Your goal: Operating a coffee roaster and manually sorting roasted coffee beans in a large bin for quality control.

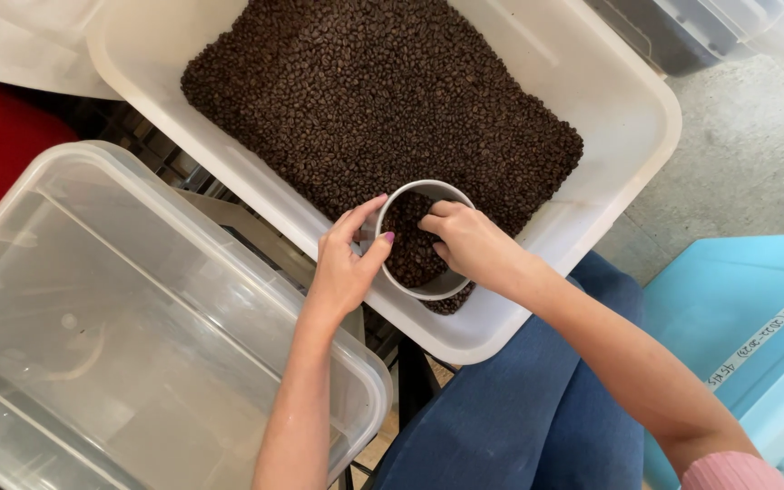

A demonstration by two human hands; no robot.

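Two hands meet at a small round grey-rimmed cup that sits tilted in the near corner of a wide white plastic tub. The left hand pinches the cup's near rim, thumb and forefinger closed on its edge. The right hand curls over the opposite rim, fingers dipping inside among the beans, so whether it grips the wall or only rests there I cannot tell.

Dark roasted coffee beans partly fill the cup and spread thickly across the tub. Loose beans like these shift and spill easily, so the cup looks best held by its stiff rim on both sides and kept level; filled, it is probably light to moderate in weight, and its smooth wall may be slippery.

Beside the tub, to the left, stands a clear empty plastic bin. Blue-trousered legs lie beneath, with a pale blue lid to the right.
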